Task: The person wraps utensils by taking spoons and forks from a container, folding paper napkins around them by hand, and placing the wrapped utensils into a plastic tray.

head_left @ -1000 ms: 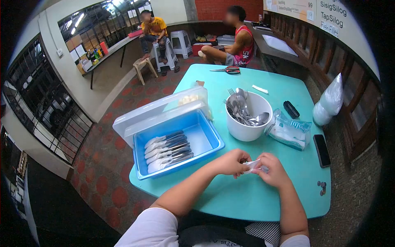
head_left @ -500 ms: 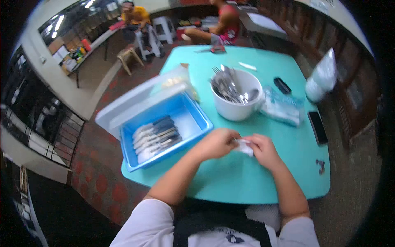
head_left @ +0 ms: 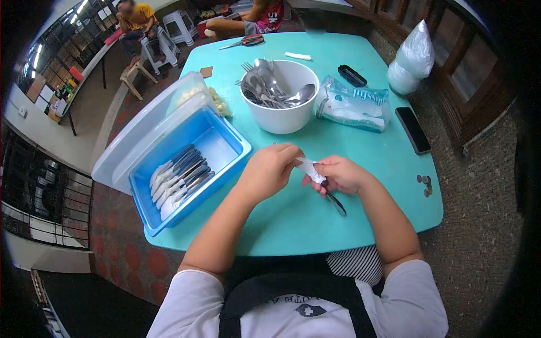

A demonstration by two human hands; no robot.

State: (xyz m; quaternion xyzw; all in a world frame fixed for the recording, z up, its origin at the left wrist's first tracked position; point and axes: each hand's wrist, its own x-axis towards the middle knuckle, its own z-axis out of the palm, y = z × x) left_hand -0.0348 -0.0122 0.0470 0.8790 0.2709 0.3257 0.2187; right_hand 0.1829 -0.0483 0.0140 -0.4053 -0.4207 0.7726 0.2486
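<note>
Over the near part of the table, a white paper napkin (head_left: 310, 168) is wrapped around cutlery, whose dark, shiny handles (head_left: 337, 204) stick out below. My left hand (head_left: 271, 170) pinches the napkin's upper end. Closed around its lower part is my right hand (head_left: 342, 174), thumb on top. To the left, a blue plastic bin (head_left: 228, 147) holds several napkin-wrapped cutlery sets (head_left: 179, 179) lying side by side, handles pointing up and right. Beyond my hands stands a white bucket (head_left: 280, 119) with loose forks and spoons (head_left: 269, 84). Which cutlery is inside the napkin is hidden.
A translucent lid (head_left: 152, 132) leans at the bin's far side. On the turquoise table (head_left: 270, 231) lie a napkin pack (head_left: 355, 107), a phone (head_left: 413, 130), coins (head_left: 425, 185), a black case (head_left: 352, 75) and scissors (head_left: 245, 41). A plastic-wrapped bundle (head_left: 411, 59) stands at right. Two people sit beyond.
My view has turned, so the table things appear further up and left. The cutlery handles now show below my right hand, and the napkin is stretched between both hands.
</note>
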